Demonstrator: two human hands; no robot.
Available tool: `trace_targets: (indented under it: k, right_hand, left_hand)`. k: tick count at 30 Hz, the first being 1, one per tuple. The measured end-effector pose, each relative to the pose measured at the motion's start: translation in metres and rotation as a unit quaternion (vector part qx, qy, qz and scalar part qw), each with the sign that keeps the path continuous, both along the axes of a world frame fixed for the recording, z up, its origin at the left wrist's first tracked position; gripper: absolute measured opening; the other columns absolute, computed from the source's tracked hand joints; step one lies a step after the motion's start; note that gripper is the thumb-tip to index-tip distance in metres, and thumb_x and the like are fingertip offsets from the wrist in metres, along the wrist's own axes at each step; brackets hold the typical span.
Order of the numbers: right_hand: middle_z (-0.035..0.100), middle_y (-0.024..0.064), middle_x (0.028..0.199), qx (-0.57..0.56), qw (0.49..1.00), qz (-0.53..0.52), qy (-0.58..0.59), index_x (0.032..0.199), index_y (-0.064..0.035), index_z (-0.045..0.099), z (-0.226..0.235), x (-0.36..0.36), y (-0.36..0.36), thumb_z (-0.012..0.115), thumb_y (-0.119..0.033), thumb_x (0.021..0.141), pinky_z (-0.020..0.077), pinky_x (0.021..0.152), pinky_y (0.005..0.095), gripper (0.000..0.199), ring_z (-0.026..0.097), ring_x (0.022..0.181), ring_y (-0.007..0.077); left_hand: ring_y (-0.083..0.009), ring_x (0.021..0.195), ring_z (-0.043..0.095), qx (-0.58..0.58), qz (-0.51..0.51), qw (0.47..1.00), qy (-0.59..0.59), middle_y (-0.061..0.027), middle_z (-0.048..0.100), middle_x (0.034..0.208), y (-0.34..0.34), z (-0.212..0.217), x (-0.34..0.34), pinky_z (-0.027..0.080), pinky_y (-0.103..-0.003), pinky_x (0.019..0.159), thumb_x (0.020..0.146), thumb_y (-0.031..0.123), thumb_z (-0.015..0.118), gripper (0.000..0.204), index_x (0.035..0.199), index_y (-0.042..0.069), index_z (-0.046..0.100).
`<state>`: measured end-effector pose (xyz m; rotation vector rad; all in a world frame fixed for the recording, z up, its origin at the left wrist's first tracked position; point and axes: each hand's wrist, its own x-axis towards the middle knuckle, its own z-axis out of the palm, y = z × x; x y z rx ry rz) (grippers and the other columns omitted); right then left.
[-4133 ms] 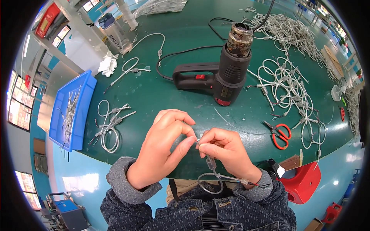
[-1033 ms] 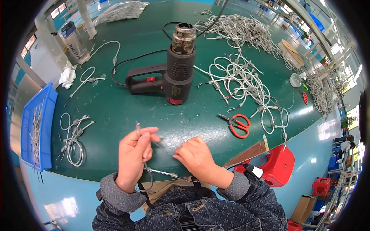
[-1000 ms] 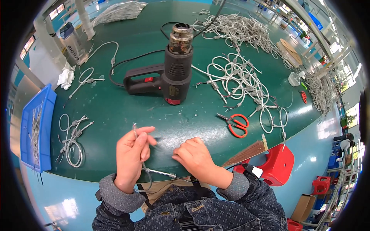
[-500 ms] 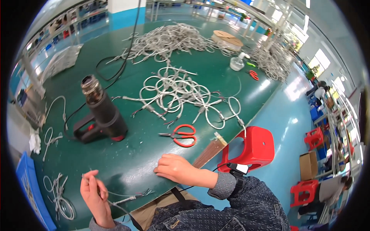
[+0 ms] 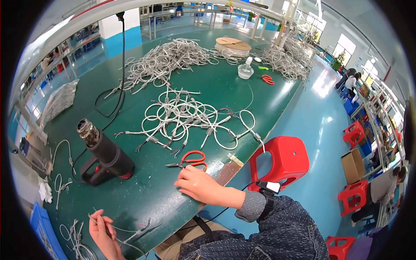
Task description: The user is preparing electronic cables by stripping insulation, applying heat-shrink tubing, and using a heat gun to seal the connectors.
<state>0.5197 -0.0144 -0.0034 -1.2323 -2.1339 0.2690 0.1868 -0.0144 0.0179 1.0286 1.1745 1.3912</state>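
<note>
Low on the left, my left hand (image 5: 104,234) is closed with thumb and fingers pinching a thin grey-white cable. Its stripped end (image 5: 142,228), with fine loose wires, sticks out to the right over the table edge. My right hand (image 5: 199,185) rests on the green tabletop near the front edge, fingers curled under; whatever lies inside them is hidden. Just beyond its knuckles are red-handled scissors (image 5: 194,155), whose lower handle the hand partly covers. A loose tangle of white cables (image 5: 184,117) with grey sleeves and bare wire ends lies past the scissors.
A black heat gun (image 5: 110,154) stands at the left, its cord trailing back. Several cables (image 5: 78,240) and a blue bin (image 5: 42,229) are at the near left. Farther off are a big cable heap (image 5: 173,60), a spool (image 5: 233,45) and a bottle (image 5: 245,70). A red stool (image 5: 286,160) stands right.
The view has shifted, so the table's things appear lower and more to the left. My right hand has moved closer to the scissors. My left hand keeps its pinch on the cable.
</note>
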Motion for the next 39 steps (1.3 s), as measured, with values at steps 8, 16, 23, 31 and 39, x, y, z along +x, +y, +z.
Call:
trace_targets:
  k: [8,16,23,31,39]
  right_hand:
    - [0.052,0.0064,0.089,0.016,0.999,-0.020,-0.032,0.092,-0.0067,0.061,-0.012,-0.005,0.004,0.068,-0.007,0.070,0.0440,0.075,0.0355,0.024,0.049,0.088,0.0252]
    - [0.055,0.0091,0.094,0.064,0.996,-0.047,-0.034,0.091,-0.0056,0.062,-0.006,0.001,0.006,0.068,-0.004,0.066,0.0428,0.080,0.0401,0.025,0.051,0.091,0.0302]
    - [0.057,0.0108,0.095,0.057,0.996,-0.060,-0.020,0.092,-0.0031,0.062,-0.006,0.002,0.007,0.067,0.001,0.068,0.0435,0.081,0.0398,0.025,0.052,0.094,0.0316]
    - [0.058,0.0110,0.092,0.042,0.998,-0.043,-0.008,0.090,-0.0019,0.063,0.012,-0.022,-0.001,0.066,0.004,0.068,0.0436,0.079,0.0381,0.022,0.052,0.092,0.0301]
    - [0.057,0.0126,0.098,0.086,0.978,-0.130,-0.139,0.103,-0.0024,0.060,0.002,0.005,0.021,0.058,0.006,0.069,0.0446,0.080,0.0385,0.035,0.052,0.092,0.0321]
  left_hand:
    - [-0.0009,0.041,0.033,0.010,-0.006,1.000,0.013,-0.0039,0.057,0.076,-0.003,0.000,0.010,0.021,-0.016,0.035,0.098,0.016,0.045,0.016,0.104,0.003,0.053]
    - [-0.0012,0.037,0.032,-0.051,-0.004,0.998,0.037,-0.0164,0.066,0.092,0.001,0.017,0.003,0.021,-0.017,0.034,0.096,0.016,0.047,0.015,0.101,0.002,0.052]
    - [-0.0012,0.038,0.032,-0.062,-0.021,0.998,0.009,-0.0176,0.064,0.104,0.007,0.003,-0.017,0.023,-0.017,0.035,0.097,0.015,0.046,0.015,0.101,0.002,0.050]
    - [-0.0012,0.039,0.032,-0.075,0.020,0.997,0.014,-0.0077,0.063,0.085,0.011,0.004,-0.028,0.025,-0.017,0.036,0.097,0.015,0.047,0.017,0.098,0.000,0.055]
    - [-0.0002,0.040,0.031,-0.065,-0.042,0.997,-0.026,-0.0073,0.062,0.089,-0.016,0.032,-0.014,0.024,-0.016,0.036,0.094,0.011,0.049,0.014,0.099,-0.001,0.056]
